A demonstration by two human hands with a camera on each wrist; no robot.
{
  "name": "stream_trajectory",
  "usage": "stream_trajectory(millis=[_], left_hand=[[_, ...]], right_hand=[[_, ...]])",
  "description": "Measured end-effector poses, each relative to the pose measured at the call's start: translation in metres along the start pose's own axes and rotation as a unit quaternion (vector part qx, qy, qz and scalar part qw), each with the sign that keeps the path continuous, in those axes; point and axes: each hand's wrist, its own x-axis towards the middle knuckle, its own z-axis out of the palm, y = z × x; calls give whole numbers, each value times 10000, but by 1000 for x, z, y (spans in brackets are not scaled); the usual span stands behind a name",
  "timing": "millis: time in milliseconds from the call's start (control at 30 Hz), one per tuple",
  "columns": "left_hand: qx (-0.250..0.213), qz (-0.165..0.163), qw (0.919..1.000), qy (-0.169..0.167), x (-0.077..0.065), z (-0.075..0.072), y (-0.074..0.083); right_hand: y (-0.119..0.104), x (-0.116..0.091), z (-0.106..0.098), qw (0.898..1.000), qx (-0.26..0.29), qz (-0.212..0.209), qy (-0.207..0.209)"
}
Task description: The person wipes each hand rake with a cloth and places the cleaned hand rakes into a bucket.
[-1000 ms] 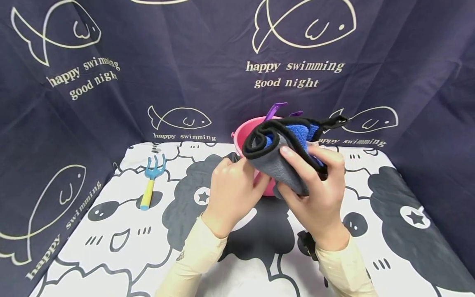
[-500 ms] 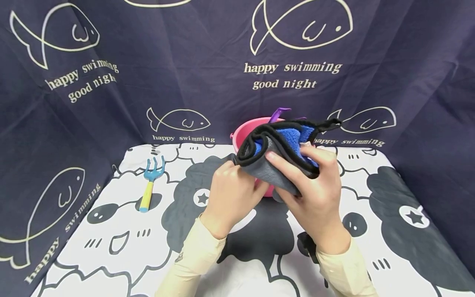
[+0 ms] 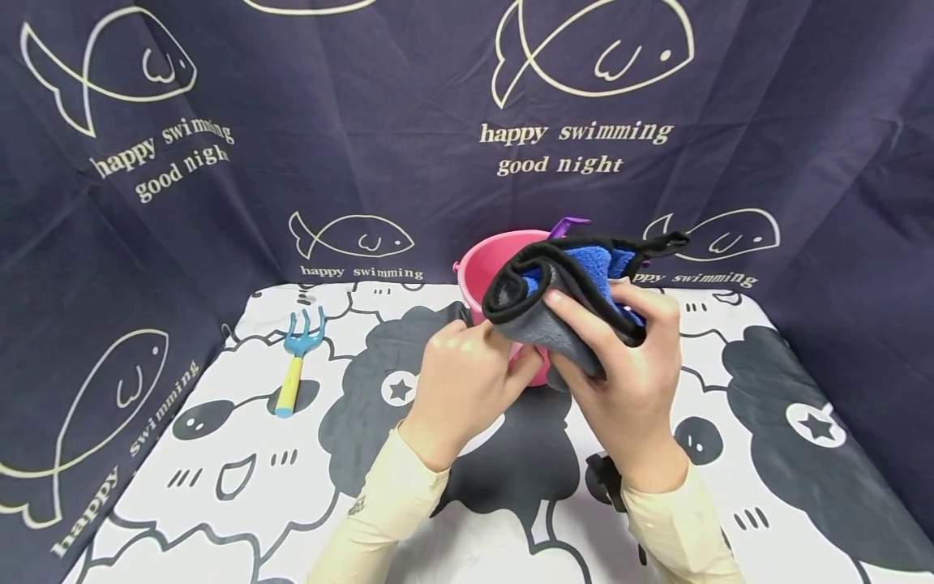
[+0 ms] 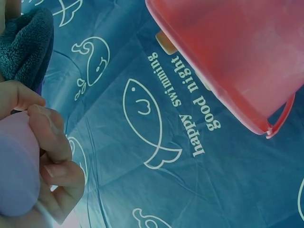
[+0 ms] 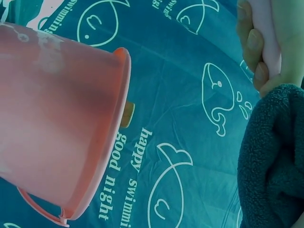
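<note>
My left hand (image 3: 467,381) grips the pale pink-lilac handle (image 4: 19,161) of a toy garden tool. Beyond the cloth, a purple prong (image 3: 569,225) with a bent tip sticks up; the rest of the tool's head is hidden. My right hand (image 3: 623,377) holds a folded cloth (image 3: 562,324), grey on one side and blue on the other with black edging, wrapped about the tool's head. In the right wrist view, the cloth (image 5: 270,161) hangs just below the left hand's fingers and the handle. A black loop on the cloth points right.
A pink bucket (image 3: 485,264) stands behind the hands, partly covered by them and the cloth. To the left on the patterned table cover (image 3: 292,503) lies a toy garden fork (image 3: 295,361) with blue tines and a yellow handle. A dark fish-print curtain (image 3: 409,122) surrounds the table.
The cloth and right hand shift left, then back right. The purple prong tip moves right and slightly down, and the left hand moves slightly right. The bucket and blue fork stay put.
</note>
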Motion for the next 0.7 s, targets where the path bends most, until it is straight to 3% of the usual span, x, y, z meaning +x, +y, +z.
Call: stream_trajectory(millis=[467,700], left_hand=[[127,146,9996,-187,1,1,3],[266,363,9989,-108,0,4,6]], right_hand=[[3,2,1,9987,-201,264,375],[6,5,0,9954,-500,475,666]])
